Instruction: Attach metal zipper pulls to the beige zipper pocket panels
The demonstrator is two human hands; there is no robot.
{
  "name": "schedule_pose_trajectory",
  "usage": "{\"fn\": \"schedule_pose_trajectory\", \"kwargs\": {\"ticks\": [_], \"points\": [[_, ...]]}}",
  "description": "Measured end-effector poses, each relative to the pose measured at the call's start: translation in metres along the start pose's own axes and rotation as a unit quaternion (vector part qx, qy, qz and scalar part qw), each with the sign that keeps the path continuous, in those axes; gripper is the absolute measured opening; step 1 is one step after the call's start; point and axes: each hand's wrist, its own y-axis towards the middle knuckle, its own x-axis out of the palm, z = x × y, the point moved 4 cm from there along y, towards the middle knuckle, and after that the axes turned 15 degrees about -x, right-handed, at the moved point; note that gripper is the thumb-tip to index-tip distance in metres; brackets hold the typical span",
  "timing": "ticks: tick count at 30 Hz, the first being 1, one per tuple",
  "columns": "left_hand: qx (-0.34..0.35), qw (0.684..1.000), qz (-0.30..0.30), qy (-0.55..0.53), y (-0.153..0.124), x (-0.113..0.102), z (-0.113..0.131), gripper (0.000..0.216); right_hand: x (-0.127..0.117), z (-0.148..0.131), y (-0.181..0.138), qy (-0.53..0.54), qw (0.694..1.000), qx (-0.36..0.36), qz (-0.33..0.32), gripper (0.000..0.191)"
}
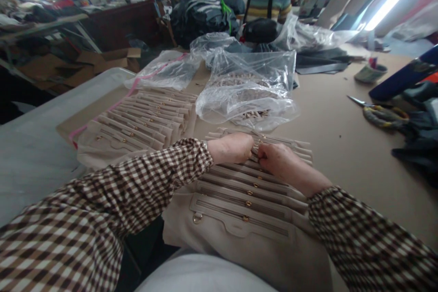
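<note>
In front of me lies a stack of overlapping beige zippered panels (239, 226), with gold zipper sliders in a row down the middle and a metal ring on the nearest panel. My left hand (232, 148) is closed in a pinch over the upper part of this stack. Close beside it, my right hand (275, 159) is also closed, its fingertips almost meeting the left ones at the line of sliders. A small dark piece shows between the fingers; its kind is too small to make out. Both sleeves are brown-and-white checked.
A second row of beige zippered panels (143, 118) lies at the left. Behind the stack, a clear plastic bag (246, 86) holds small beige pieces. Scissors (383, 114), a small round container (370, 73) and dark fabric (419, 146) are on the right. A person (267, 2) is beyond the table.
</note>
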Motion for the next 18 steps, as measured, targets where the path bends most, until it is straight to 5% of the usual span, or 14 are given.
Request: {"fn": "schedule_pose_trajectory", "kwargs": {"ticks": [4, 7, 9, 13, 16, 18], "points": [[-0.007, 0.998, 0.011, -0.056, -0.004, -0.005, -0.016, 0.021, -0.001, 0.006, -0.002, 0.033, 0.999, -0.001, 0.024, 0.015], [-0.013, 0.961, -0.04, -0.273, -0.013, -0.01, -0.026, 0.029, -0.006, 0.0, -0.001, 0.154, 0.98, -0.02, 0.128, 0.014], [-0.014, 0.884, -0.107, -0.455, -0.02, -0.013, -0.027, 0.036, -0.008, -0.01, 0.001, 0.322, 0.931, -0.015, 0.168, 0.013], [0.024, 0.727, -0.147, -0.67, -0.026, -0.023, -0.023, 0.047, -0.004, -0.035, 0.002, 0.636, 0.753, 0.018, 0.167, 0.035], [0.028, 0.669, -0.122, -0.732, -0.028, -0.025, -0.021, 0.051, 0.006, -0.038, -0.008, 0.723, 0.661, 0.066, 0.192, 0.04], [0.02, 0.653, -0.106, -0.75, -0.028, -0.018, -0.016, 0.054, 0.021, -0.034, -0.003, 0.727, 0.652, 0.095, 0.193, 0.045]]}}
